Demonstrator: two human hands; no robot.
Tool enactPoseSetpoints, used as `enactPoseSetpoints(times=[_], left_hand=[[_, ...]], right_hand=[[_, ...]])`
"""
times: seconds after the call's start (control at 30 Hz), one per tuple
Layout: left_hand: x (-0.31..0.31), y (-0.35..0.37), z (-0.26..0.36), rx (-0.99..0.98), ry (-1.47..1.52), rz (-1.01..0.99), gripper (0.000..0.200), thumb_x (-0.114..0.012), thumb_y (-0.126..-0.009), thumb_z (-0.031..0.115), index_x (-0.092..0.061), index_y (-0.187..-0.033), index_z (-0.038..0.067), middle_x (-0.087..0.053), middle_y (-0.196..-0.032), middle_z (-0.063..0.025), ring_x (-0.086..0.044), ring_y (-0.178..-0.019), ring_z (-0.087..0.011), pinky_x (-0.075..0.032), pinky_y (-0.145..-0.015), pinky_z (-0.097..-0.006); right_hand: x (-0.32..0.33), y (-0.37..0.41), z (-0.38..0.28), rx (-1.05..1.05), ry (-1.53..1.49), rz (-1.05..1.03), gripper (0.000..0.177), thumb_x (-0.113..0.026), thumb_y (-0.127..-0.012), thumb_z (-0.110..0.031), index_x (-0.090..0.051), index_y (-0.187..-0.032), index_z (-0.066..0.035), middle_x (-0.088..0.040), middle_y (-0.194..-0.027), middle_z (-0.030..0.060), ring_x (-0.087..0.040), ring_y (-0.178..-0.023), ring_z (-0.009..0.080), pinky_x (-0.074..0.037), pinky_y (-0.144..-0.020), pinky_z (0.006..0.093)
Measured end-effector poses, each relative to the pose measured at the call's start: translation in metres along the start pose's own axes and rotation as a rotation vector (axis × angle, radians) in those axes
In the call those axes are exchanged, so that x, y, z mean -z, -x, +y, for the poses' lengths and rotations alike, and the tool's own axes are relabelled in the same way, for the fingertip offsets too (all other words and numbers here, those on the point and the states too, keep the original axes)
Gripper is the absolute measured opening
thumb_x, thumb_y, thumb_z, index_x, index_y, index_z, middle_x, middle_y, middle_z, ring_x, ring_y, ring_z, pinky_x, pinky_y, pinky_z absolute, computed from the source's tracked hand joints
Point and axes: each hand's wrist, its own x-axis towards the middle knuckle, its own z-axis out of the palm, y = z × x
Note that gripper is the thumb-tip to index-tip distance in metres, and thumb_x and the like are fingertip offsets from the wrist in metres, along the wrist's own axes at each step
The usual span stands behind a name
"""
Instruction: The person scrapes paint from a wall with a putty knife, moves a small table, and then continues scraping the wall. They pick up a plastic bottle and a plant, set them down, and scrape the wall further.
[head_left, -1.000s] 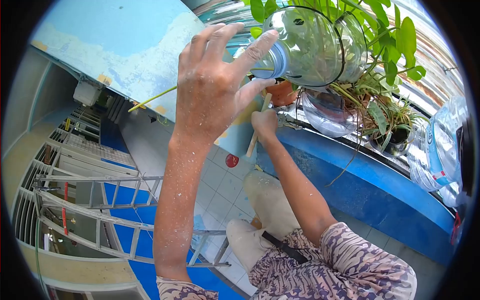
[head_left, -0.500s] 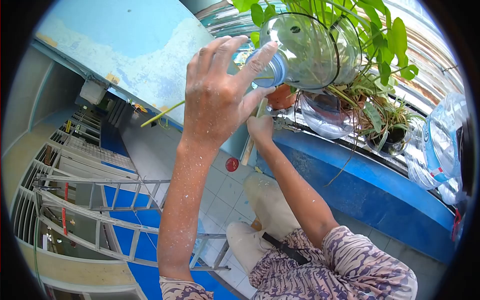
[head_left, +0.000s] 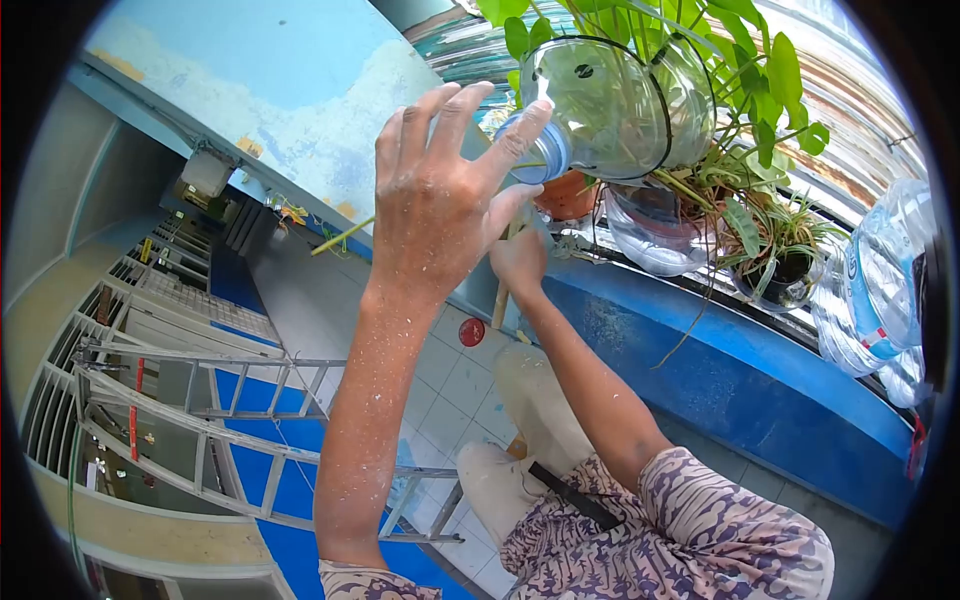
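Thumb and index finger of my left hand (head_left: 435, 195) are on either side of the blue neck of a clear plastic bottle (head_left: 610, 110), which lies sideways; the other fingers are spread. A green stem (head_left: 342, 236) passes behind this hand, and a thin piece shows in the bottle's neck. Lower down, my right hand (head_left: 520, 262) is closed round a wooden stick (head_left: 501, 305), whose upper part is partly hidden. Green leaves (head_left: 785, 80) hang around and behind the bottle.
A brown pot (head_left: 568, 195), a spider plant (head_left: 790, 245) and large clear bottles (head_left: 885, 280) line the ledge above a blue wall (head_left: 700, 370). At lower left stands a metal ladder (head_left: 240, 440). A red round object (head_left: 471, 332) is on the tiled floor. Peeling blue wall (head_left: 290, 90) at upper left.
The view has shifted slightly. My left hand keeps its place at the bottle's neck. My right hand and the stick have tilted a little; the stem's free end shows nearer my left hand.
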Motion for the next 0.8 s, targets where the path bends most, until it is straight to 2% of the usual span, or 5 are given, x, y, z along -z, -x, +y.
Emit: enactPoseSetpoints(times=[0.13,0.33,0.43,0.53,0.8], left_hand=[[-0.008,-0.006,0.004,0.002,0.037,0.025,0.080,-0.091,-0.074,0.030,-0.060,-0.147,0.039,-0.059,-0.141,-0.0044,-0.052,-0.133,-0.0286,-0.049,-0.106,-0.0471],[-0.008,-0.009,-0.002,0.017,0.027,0.031,0.078,-0.091,-0.074,0.029,-0.061,-0.146,0.039,-0.058,-0.142,-0.0047,-0.052,-0.134,-0.0289,-0.049,-0.107,-0.0466],[-0.018,-0.010,0.000,0.029,0.083,0.055,0.078,-0.091,-0.075,0.029,-0.061,-0.147,0.039,-0.058,-0.144,-0.0054,-0.052,-0.134,-0.0288,-0.049,-0.110,-0.0477],[-0.018,-0.015,-0.003,0.041,0.079,0.044,0.078,-0.091,-0.075,0.030,-0.061,-0.146,0.040,-0.058,-0.145,-0.0047,-0.052,-0.134,-0.0292,-0.049,-0.110,-0.0475],[-0.023,-0.012,-0.004,0.036,0.108,0.053,0.077,-0.091,-0.075,0.031,-0.062,-0.146,0.039,-0.058,-0.144,-0.0049,-0.052,-0.134,-0.0296,-0.050,-0.110,-0.0474]], right_hand=[[0.003,0.052,-0.026,0.235,0.114,0.092,0.053,-0.066,-0.078,-0.009,-0.053,-0.126,0.010,-0.055,-0.131,0.0301,-0.065,-0.107,0.0523,-0.054,-0.093,0.0553],[0.007,-0.007,-0.011,0.180,0.119,0.125,0.046,-0.063,-0.078,-0.006,-0.054,-0.120,0.008,-0.047,-0.141,0.0312,-0.065,-0.107,0.0517,-0.052,-0.093,0.0595],[-0.002,0.031,0.004,0.509,0.161,0.202,0.043,-0.062,-0.078,-0.003,-0.056,-0.119,0.008,-0.055,-0.133,0.0270,-0.065,-0.101,0.0535,-0.053,-0.089,0.0585],[0.011,0.008,-0.006,0.280,0.156,0.146,0.043,-0.062,-0.077,-0.003,-0.055,-0.118,0.008,-0.052,-0.132,0.0282,-0.066,-0.099,0.0536,-0.052,-0.087,0.0595],[0.010,0.021,0.004,0.325,0.282,0.024,0.052,-0.067,-0.075,-0.005,-0.054,-0.124,0.008,-0.050,-0.132,0.0280,-0.066,-0.097,0.0525,-0.054,-0.086,0.0587]])
